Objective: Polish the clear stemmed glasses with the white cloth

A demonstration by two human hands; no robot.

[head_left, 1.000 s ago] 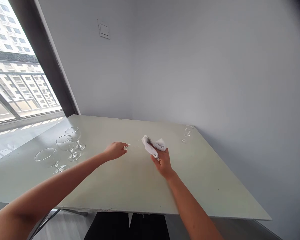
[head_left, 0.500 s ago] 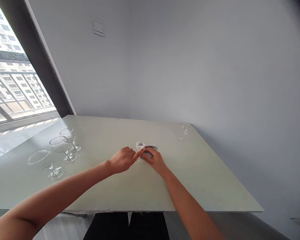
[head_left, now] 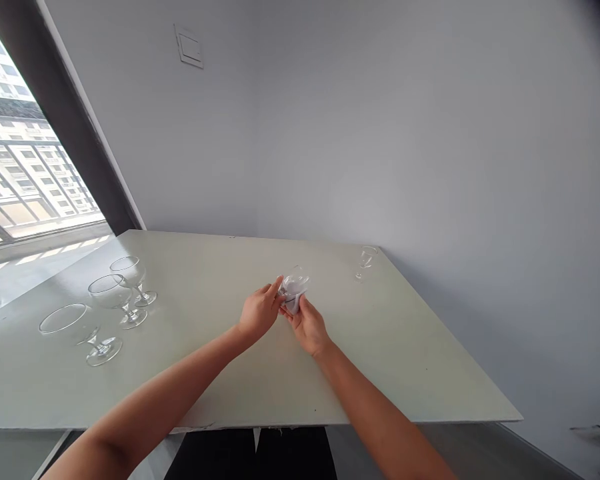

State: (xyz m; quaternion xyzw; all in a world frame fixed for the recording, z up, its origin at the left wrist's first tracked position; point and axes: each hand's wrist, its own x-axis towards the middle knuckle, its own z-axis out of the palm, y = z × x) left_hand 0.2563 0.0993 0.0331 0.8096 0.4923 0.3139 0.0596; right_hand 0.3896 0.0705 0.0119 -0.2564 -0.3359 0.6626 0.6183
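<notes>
Sitting or standing right up against the front edge of the tabletop (head_left: 380, 380) (can't tell which), the person shows just dark-clad legs (head_left: 250, 457) below it, with both bare arms reaching over. Roughly mid-tabletop, a clear glass (head_left: 296, 280) is up between the two hands, well in from every edge. The left hand (head_left: 260, 310) is closed in on its left side, fingers pinched narrow, while the right hand (head_left: 309, 327) has a bunched white cloth (head_left: 293, 304) gripped against the lower part; can't tell if any of it goes inside. My guess is that slick, curved glass is easier to steady from two sides, and the fabric adds some grip. Off toward the left edge, a near glass (head_left: 83, 330), a middle one (head_left: 120, 303) and a farther one (head_left: 135, 280) stand upright in a slanting row, feet apart, probably so they don't clink and are clear of the elbows. Way back by the far right corner there's a smaller stemmed glass (head_left: 366, 259), upright, likely out of arm-swing range. Behind everything: grey wall (head_left: 405, 133).
</notes>
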